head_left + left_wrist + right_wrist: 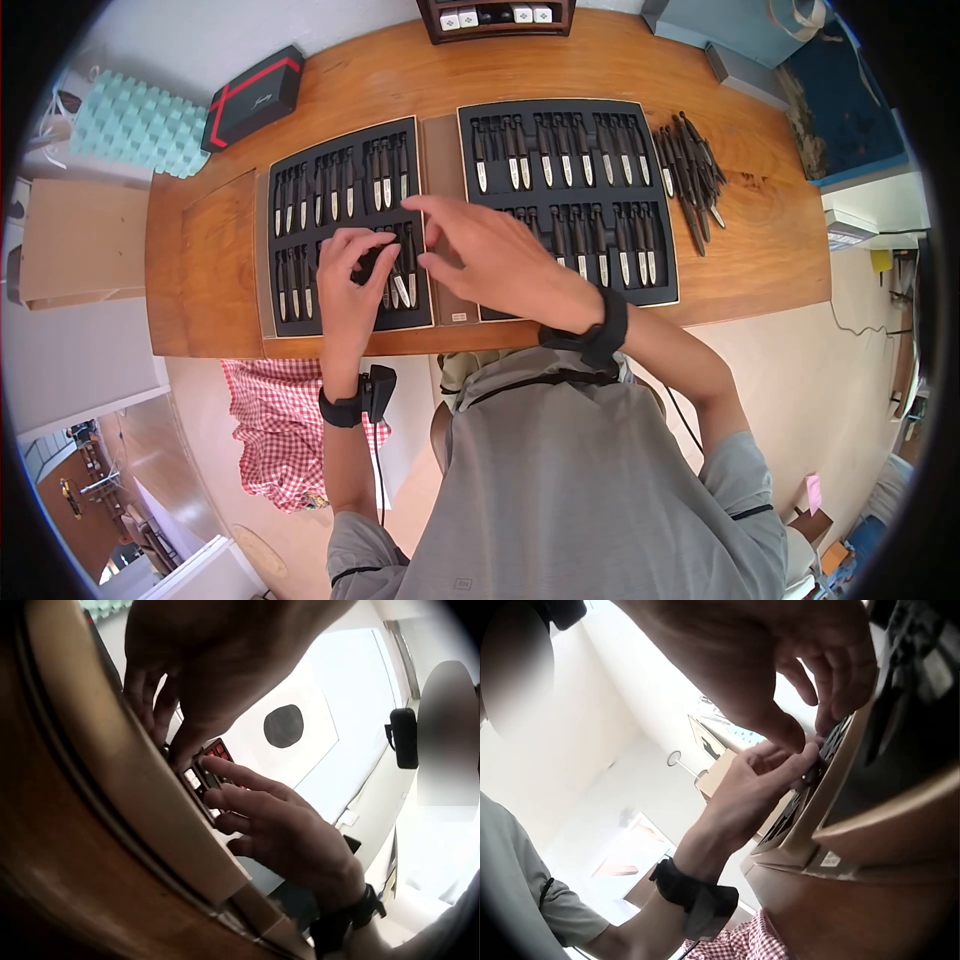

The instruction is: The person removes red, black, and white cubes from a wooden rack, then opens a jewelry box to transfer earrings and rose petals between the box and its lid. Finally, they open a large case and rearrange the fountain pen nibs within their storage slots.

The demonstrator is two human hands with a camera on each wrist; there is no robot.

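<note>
Two shallow black trays, the left tray [330, 232] and the right tray [560, 196], hold rows of small knives with dark handles and pale, pointed blades. My left hand [350, 285] is over the lower right part of the left tray. Its thumb and index finger pinch the handle end of a small knife [401, 290], which lies tilted against its neighbours; the fingertips partly hide it. To the right, my right hand [495, 250] hovers with thumb and fingers spread, holding nothing. It covers part of the right tray's lower row. In the right wrist view the left fingertips [807, 759] are at the tray.
A loose pile of similar dark-handled knives [690, 165] lies right of the trays. Behind stand a black box with red ribbon [255, 97], a mint textured block [135, 122] and a dark wooden rack [497, 28]. A red checked cloth [275, 430] hangs below the table's front edge.
</note>
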